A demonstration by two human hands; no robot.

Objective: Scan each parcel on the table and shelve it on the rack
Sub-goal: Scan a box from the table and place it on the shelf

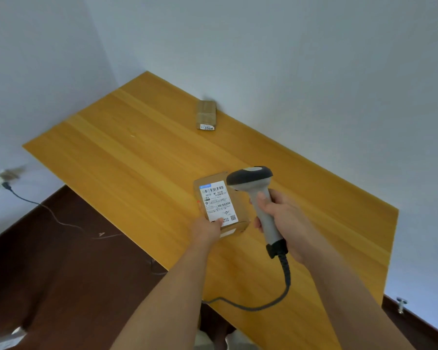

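A dark cable (48,213) trails across the floor at the far left. Over the near middle of the wooden tabletop (137,152), the left hand (208,229) pinches the near edge of a labelled cardboard parcel (219,203), thumb on its white label. Just right, the right hand (281,218) has its fingers (257,223) wrapped round a grey scanner (253,188) aimed at the parcel. A second parcel (207,114) lies far back by the wall.
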